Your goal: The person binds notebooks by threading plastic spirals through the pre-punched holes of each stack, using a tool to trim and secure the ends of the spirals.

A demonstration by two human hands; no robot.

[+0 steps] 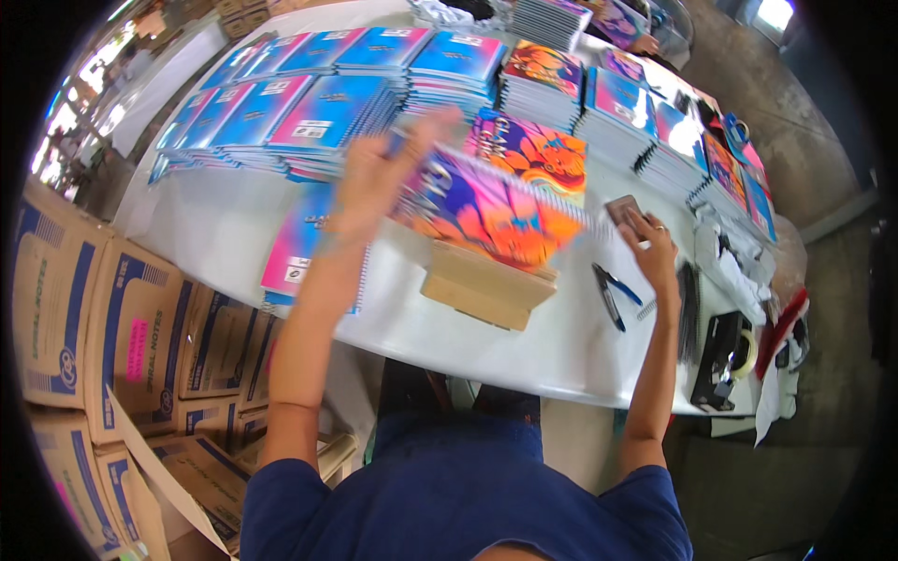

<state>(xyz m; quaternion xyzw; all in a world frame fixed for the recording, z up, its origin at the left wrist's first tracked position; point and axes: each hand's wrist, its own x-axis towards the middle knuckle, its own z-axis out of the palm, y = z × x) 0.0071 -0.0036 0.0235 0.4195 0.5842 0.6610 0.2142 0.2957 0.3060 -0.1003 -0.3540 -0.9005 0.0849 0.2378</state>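
My left hand (pixel 369 178), blurred by motion, grips the left end of a spiral notebook (pixel 496 210) with a purple and orange cover. The notebook is tilted, its wire binding running along the upper edge, and its lower edge is at a folded cardboard stand (pixel 486 285). To the right, my right hand (pixel 653 245) is closed on a small brown rectangular block (pixel 625 209), just past the binding's end. Pliers (pixel 613 297) with dark blue handles lie below that hand. Behind the held notebook is another orange-covered notebook (pixel 547 154).
Stacks of blue and pink notebooks (pixel 327 112) fill the table's far left; more stacks (pixel 617 103) line the far right. A notebook (pixel 290 252) lies left of the stand. Black binding wires (pixel 689 309) and a tape dispenser (pixel 722 365) sit at right. Cartons (pixel 140 327) are piled at left.
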